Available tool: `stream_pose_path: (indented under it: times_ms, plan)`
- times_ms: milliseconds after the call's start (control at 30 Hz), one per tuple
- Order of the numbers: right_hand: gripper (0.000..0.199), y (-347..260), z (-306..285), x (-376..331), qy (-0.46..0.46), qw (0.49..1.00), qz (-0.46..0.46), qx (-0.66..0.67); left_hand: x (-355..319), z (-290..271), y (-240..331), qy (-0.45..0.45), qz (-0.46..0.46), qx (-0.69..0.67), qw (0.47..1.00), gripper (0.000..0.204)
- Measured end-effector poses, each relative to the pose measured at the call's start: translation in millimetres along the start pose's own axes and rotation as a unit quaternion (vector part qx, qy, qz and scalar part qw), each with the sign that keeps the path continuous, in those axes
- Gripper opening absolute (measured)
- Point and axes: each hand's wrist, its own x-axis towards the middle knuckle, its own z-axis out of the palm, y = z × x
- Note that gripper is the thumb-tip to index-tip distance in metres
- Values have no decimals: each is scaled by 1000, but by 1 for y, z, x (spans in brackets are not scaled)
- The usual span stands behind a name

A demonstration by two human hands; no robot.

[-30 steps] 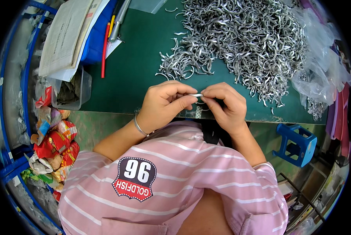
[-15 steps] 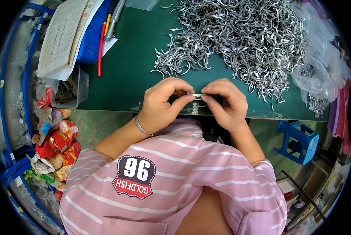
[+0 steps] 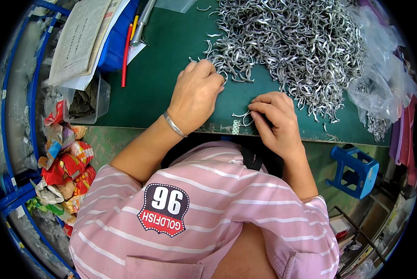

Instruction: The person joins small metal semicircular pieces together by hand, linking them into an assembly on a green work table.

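My right hand [image 3: 279, 122] is above the near edge of the green table, thumb and forefinger pinched on a thin curved metal strip [image 3: 239, 115]. Another curved strip shows just under those fingertips; whether it is held too cannot be made out. Farther left and forward, my left hand [image 3: 195, 96] reaches to the near left fringe of a large heap of curved silvery metal strips [image 3: 292, 46]. Its fingers are curled together with the tips turned down. A strip lies against them, but the hand itself hides what the tips grip.
On the left are papers [image 3: 80, 42], a blue bin [image 3: 117, 49], a red pen [image 3: 126, 56] and a clear tub [image 3: 101, 100] with dark cloth-like material. A clear plastic bag [image 3: 376, 88] lies right of the heap. A blue stool [image 3: 355, 171] stands below the table's right side.
My hands have parted from around one strip. The left has moved forward and left to the heap's edge; the right keeps a strip and has shifted slightly right.
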Motion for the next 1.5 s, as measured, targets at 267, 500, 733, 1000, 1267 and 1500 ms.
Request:
stream_pose_path:
  times_ms: [267, 500, 733, 1000, 1267, 1500]
  plan:
    - [15, -2, 12, 12, 5, 999, -6, -39, -3, -11, -1, 28, -15, -56, 998, 12]
    - [20, -8, 27, 42, -12, 996, -33, -77, -7, -11, -5, 12, -47, -67, 997, 14]
    - [11, -7, 29, 48, -57, 990, -30, -128, -12, -17, -6, -8, -57, -61, 996, 20]
    - [19, -14, 20, 40, 51, 995, -28, 86, -17, -19, 7, -84, -265, -466, 840, 15]
    - [19, -21, 21, 20, 88, 960, 137, 227, -20, -14, 12, -58, -133, -358, 923, 11]
    - [14, -5, 13, 10, 27, 979, 52, 196, -23, -8, 21, -48, -203, -494, 844, 13]
